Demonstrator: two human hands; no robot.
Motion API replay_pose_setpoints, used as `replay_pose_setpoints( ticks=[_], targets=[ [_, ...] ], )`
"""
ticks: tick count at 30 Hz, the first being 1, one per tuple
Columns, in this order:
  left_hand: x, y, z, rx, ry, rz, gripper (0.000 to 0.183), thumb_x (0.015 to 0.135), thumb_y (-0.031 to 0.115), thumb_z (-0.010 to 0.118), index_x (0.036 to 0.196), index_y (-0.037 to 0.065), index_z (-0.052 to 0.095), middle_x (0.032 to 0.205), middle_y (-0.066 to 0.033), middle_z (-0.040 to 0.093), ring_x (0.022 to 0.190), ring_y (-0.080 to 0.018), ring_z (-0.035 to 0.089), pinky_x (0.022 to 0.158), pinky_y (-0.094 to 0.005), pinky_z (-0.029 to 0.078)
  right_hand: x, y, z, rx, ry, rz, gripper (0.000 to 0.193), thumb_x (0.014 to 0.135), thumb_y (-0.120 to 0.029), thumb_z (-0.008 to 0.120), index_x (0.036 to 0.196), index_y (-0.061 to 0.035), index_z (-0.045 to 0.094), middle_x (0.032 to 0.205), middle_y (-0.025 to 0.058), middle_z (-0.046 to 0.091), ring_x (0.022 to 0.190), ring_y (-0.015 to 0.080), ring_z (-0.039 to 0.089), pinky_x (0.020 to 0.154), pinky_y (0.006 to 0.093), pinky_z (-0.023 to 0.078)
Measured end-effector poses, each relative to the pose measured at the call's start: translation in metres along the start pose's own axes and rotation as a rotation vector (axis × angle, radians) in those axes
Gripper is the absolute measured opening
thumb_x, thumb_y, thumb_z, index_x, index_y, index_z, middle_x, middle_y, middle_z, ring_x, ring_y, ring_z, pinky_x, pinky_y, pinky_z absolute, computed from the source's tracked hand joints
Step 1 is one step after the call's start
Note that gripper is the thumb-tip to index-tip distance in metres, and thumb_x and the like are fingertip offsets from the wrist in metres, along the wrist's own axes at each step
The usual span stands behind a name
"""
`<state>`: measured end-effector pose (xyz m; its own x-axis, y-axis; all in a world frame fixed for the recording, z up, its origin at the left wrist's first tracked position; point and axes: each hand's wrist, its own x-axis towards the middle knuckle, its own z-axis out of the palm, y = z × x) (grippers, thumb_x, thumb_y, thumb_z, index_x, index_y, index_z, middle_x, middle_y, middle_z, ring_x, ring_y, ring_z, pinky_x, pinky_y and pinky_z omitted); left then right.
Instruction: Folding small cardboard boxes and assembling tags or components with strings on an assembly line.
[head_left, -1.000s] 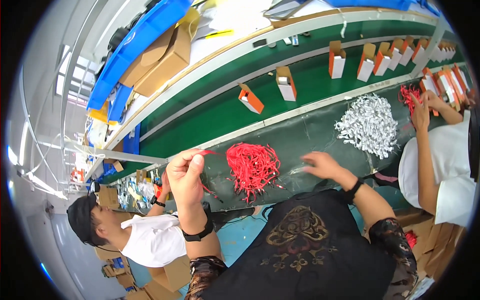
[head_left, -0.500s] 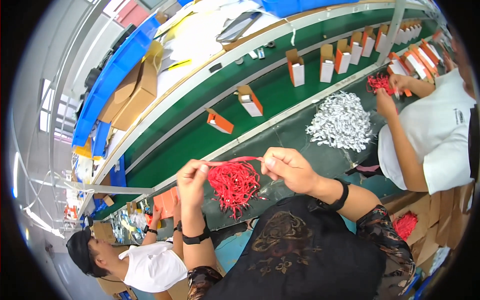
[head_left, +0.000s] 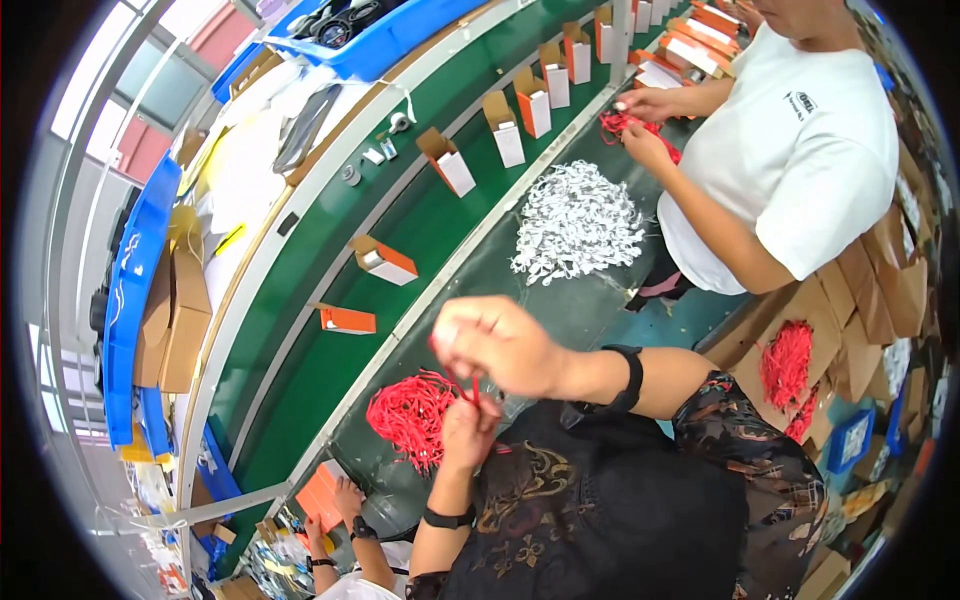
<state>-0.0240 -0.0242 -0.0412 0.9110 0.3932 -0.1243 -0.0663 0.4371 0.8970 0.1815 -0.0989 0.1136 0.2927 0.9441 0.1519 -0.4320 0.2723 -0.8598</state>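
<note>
A red cord (head_left: 468, 385) is pinched between the right hand (head_left: 500, 345) and the left hand (head_left: 468, 432), just beside the red cord pile (head_left: 410, 415).

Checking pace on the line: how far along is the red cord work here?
Done: nothing finished shows. In hand: right hand and left hand work one red cord together. Left: the red cord pile on the bench remains large.
</note>
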Motion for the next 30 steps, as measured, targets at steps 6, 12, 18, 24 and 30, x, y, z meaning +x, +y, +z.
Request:
replay_pose_setpoints(
  ticks=[6, 12, 18, 24, 30],
  targets=[
    [-0.019, 0.03, -0.013, 0.497, 0.409, -0.01, 0.028, 0.102, 0.026, 0.05, 0.092, 0.003, 0.062, 0.067, 0.0002, 0.055, 0.055, -0.01, 0.042, 0.053, -0.0285, 0.037, -0.026, 0.142, -0.123, -0.115, 0.354, 0.251, 0.019, 0.089, -0.017, 0.057, 0.082, -0.0026, 0.067, 0.074, 0.0034, 0.063, 0.066, 0.01, 0.055, 0.062, 0.0259, 0.045],
    [-0.025, 0.021, 0.008, 1.291, 0.475, -0.205, 0.025, 0.095, 0.023, 0.058, 0.088, 0.002, 0.067, 0.075, -0.0213, 0.063, 0.07, -0.0353, 0.064, 0.066, -0.0408, 0.049, -0.06, 0.253, -0.225, -0.83, 0.116, 0.719, 0.019, 0.083, -0.02, 0.065, 0.094, -0.0049, 0.069, 0.09, 0.0129, 0.069, 0.086, 0.0202, 0.066, 0.074, 0.0331, 0.051],
    [-0.033, 0.029, 0.021, 1.267, 0.604, -0.227, 0.029, 0.096, 0.028, 0.056, 0.087, 0.004, 0.067, 0.072, -0.0199, 0.063, 0.068, -0.0356, 0.064, 0.065, -0.0418, 0.049, -0.038, 0.235, -0.291, -1.455, 0.673, 0.509, 0.034, 0.082, -0.022, 0.072, 0.109, -0.0064, 0.061, 0.11, 0.0221, 0.058, 0.099, 0.0409, 0.063, 0.079, 0.0498, 0.053],
    [-0.037, 0.029, 0.026, 1.312, 0.619, -0.215, 0.029, 0.097, 0.028, 0.056, 0.085, 0.003, 0.067, 0.069, -0.0198, 0.061, 0.067, -0.0348, 0.064, 0.064, -0.0413, 0.048, -0.054, 0.284, -0.335, -1.588, 0.737, 0.456, 0.025, 0.08, -0.017, 0.071, 0.101, -0.0068, 0.063, 0.103, 0.0187, 0.057, 0.093, 0.0397, 0.063, 0.077, 0.0482, 0.052],
    [-0.037, 0.035, 0.023, 1.228, 0.687, -0.095, 0.028, 0.097, 0.025, 0.055, 0.086, 0.001, 0.066, 0.07, -0.0185, 0.061, 0.067, -0.0336, 0.064, 0.063, -0.0406, 0.048, -0.059, 0.252, -0.277, -1.442, 0.728, 0.427, 0.017, 0.09, -0.02, 0.057, 0.09, -0.0051, 0.065, 0.083, 0.0195, 0.068, 0.082, 0.0419, 0.063, 0.075, 0.0516, 0.05]
  ],
)
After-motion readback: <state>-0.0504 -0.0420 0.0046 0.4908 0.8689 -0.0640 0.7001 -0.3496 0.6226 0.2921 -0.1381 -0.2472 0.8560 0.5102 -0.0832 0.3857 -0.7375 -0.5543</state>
